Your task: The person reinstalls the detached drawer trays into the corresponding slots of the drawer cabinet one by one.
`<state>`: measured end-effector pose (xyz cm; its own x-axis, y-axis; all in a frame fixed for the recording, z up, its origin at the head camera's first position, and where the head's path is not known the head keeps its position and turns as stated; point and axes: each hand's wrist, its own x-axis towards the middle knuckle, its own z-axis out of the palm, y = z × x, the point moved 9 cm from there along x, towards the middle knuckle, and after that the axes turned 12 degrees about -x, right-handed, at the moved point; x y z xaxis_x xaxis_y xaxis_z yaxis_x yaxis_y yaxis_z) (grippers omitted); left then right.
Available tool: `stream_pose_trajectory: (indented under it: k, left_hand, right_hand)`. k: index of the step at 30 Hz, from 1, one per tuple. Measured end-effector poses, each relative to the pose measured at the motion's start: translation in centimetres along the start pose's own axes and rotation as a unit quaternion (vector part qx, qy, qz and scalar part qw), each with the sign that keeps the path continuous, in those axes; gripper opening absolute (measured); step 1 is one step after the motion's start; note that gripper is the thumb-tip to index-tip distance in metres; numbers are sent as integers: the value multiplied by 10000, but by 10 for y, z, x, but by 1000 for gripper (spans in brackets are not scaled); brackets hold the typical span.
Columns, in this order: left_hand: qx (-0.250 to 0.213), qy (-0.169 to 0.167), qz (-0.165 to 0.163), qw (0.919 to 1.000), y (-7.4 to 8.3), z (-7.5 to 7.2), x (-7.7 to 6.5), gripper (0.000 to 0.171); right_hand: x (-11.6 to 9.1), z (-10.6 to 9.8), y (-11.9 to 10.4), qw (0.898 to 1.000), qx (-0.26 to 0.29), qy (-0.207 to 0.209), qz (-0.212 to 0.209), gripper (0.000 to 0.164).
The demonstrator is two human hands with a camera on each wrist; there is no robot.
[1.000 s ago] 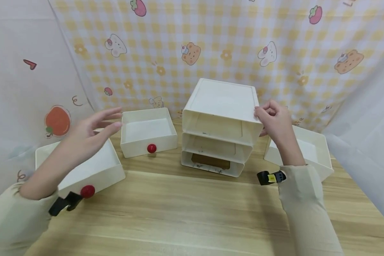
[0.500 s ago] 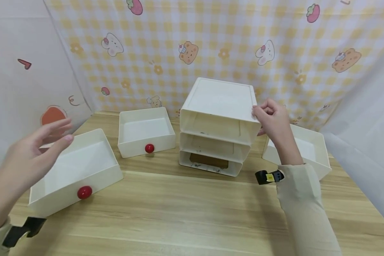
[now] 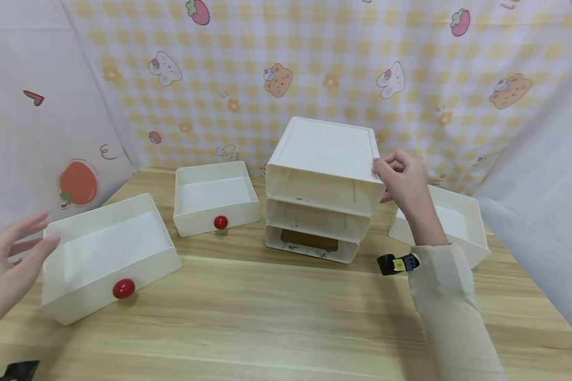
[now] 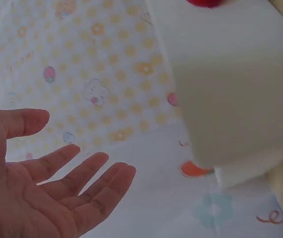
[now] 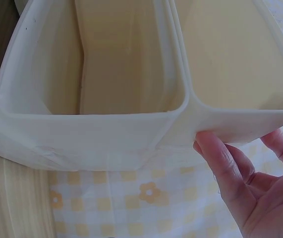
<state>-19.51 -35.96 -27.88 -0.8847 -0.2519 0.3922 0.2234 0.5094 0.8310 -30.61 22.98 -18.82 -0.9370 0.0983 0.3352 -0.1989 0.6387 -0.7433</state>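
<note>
The right hand (image 3: 402, 177) has its grip at the upper right edge of a cream cabinet (image 3: 326, 148); the thumb lies on the top, the other fingers are bent against the side wall, and so it holds this edge. The cabinet stands on the wooden bench (image 3: 267, 317), near the middle, with 3 openings stacked, facing the person. The left hand (image 3: 2, 275) has its grip wide open, the fingers spread and holding nothing, near the left drawer (image 3: 86, 299) but apart from it. This drawer carries a red knob (image 3: 124, 289). The middle drawer (image 3: 240, 214), also with 1 red knob, sits between the left drawer and the cabinet. The right drawer (image 3: 472, 251) is partly hidden behind the right arm. Behind everything hangs a yellow checked cloth (image 3: 343, 32).
</note>
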Motion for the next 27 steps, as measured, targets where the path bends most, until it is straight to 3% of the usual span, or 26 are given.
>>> stream_pose_trajectory:
  k: [4, 7, 14, 17, 22, 27]
  left_hand:
    - [80, -6, -159, 9998, -95, -25, 12, 57]
    - [240, -219, -373, 9988, -138, -34, 16, 63]
    - [600, -748, -1033, 9900, -146, -26, 2, 76]
    - [377, -1046, -1254, 9859, -142, -21, -1, 80]
    - [193, -1146, -1540, 9812, -134, -15, -6, 80]
    - [115, -1211, -1811, 9759, -134, -10, -9, 69]
  right_hand:
    - [-1, 3, -1, 10000, -19, -7, -54, 11]
    - [-1, 5, 0, 10000, -31, -15, -67, 12]
    - [-1, 4, 0, 10000, -17, -15, -19, 12]
    - [-2, 4, 0, 10000, -39, -18, -11, 11]
    - [-1, 3, -1, 10000, -25, -13, -18, 11]
    - [-1, 3, -2, 10000, -1, -7, -45, 11]
